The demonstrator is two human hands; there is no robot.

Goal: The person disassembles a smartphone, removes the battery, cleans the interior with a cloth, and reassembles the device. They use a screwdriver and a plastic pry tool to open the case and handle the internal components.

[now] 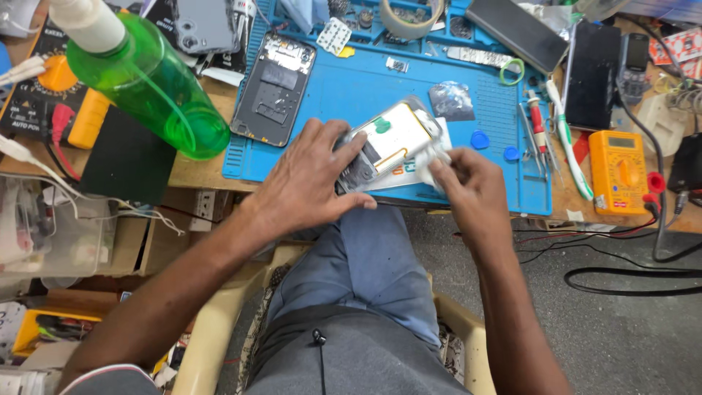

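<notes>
Left hand (307,183) gripping an opened phone (387,143) at the near edge of the blue repair mat (351,88), right hand (468,183) pinching a white wipe (433,155) against it, green spray bottle (153,80) well apart.

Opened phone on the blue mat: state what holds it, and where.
The left hand grips the opened phone by its lower end; the right hand pinches a white wipe in its fingers against the phone's right edge.

The middle of the blue rubber work mat (351,95) lies bare, open to approach. The green translucent plastic bottle (150,80) blocks the table's left edge; screwdrivers (539,132) and the yellow multimeter (618,170) crowd the right edge.
</notes>
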